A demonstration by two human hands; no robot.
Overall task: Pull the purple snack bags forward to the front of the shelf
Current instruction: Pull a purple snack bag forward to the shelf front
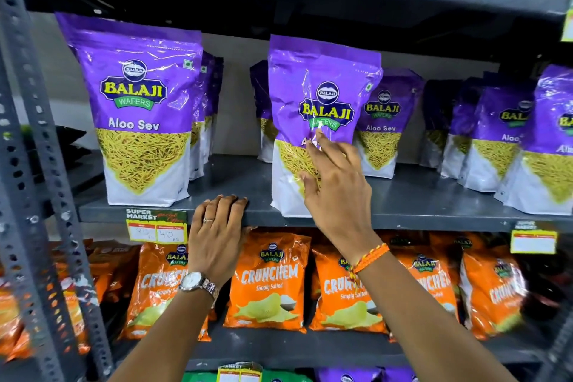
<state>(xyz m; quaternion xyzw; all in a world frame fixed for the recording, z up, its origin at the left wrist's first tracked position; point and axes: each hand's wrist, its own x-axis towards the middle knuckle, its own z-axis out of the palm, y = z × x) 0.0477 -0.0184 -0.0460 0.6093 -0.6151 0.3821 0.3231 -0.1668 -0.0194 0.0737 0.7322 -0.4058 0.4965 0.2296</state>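
Observation:
Purple Aloo Sev snack bags stand upright on the grey middle shelf (242,177). One purple bag (139,108) stands at the shelf's front on the left, with more bags behind it. A second purple bag (316,96) stands at the front edge in the middle. My right hand (335,183) is in front of its lower half, fingers spread and fingertips touching its face, gripping nothing. Another bag (379,133) stands further back to its right. My left hand (217,232) rests on the shelf's front lip, fingers curled over the edge.
More purple bags (502,139) stand in a staggered row at the right. Orange Crunchem bags (269,282) fill the shelf below. A perforated metal post (28,164) frames the left side. Price tags (156,228) hang from the shelf lip.

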